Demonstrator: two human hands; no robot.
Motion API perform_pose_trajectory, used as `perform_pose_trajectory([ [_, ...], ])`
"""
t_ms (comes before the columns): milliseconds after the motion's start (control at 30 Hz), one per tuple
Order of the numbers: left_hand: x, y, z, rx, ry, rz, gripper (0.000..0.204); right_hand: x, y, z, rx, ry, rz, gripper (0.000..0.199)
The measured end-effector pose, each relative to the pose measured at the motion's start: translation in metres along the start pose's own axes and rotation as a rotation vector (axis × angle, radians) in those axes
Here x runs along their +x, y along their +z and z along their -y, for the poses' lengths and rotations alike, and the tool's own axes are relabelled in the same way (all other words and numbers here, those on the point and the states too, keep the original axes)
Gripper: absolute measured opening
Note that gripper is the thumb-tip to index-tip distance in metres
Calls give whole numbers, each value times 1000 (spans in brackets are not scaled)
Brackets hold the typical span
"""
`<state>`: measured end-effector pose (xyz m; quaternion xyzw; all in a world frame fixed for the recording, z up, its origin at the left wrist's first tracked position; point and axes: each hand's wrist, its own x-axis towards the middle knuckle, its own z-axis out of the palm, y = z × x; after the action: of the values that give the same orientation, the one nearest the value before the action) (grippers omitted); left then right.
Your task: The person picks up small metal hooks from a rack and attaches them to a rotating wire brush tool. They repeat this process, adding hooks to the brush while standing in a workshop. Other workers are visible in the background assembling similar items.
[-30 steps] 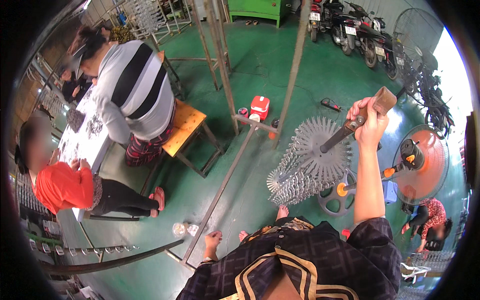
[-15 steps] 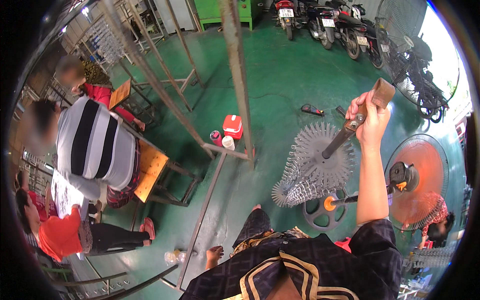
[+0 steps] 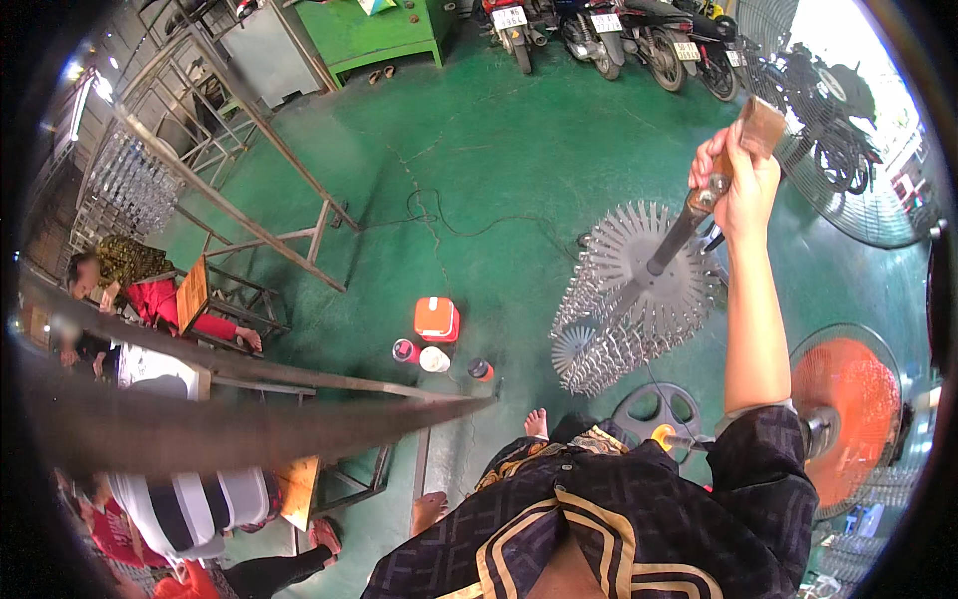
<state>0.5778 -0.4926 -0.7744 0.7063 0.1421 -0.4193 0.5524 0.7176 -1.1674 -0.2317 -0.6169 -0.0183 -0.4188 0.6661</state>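
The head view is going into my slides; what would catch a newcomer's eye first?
First, right of centre, the right hand grips a metal pole leading to a large, spiky grey disc. A big orange fan stands at the lower right. Across the left runs a blurred, dark beam.

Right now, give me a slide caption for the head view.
Right hand gripping the bar of a spiky metal rack above a green floor, an orange fan nearby.

Orange box (image 3: 436, 319) near 3 apparent drink containers (image 3: 434, 360)
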Motion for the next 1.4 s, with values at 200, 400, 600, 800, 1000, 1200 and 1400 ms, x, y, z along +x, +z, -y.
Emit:
perform_pose_trajectory([
  [200,26,43,-119,315,31,-153,24,134,-1,-94,14,22,0,26],
  [400,124,104,-181,329,14,-193,25,251,16,-194,125,41,33,16],
  [600,221,160,-317,-88,-96,-360,26,375,43,-315,16,121,-74,13],
  [800,320,173,-388,-269,-158,-446,28,499,78,-434,157,92,111,23],
  [1000,418,100,-441,342,87,-305,29,623,139,-539,170,107,148,24],
  [1200,541,-28,-683,-274,-31,-588,28,746,237,-619,263,104,210,25],
  [1400,641,-90,-806,-324,-61,-694,29,847,345,-719,292,69,298,25],
])
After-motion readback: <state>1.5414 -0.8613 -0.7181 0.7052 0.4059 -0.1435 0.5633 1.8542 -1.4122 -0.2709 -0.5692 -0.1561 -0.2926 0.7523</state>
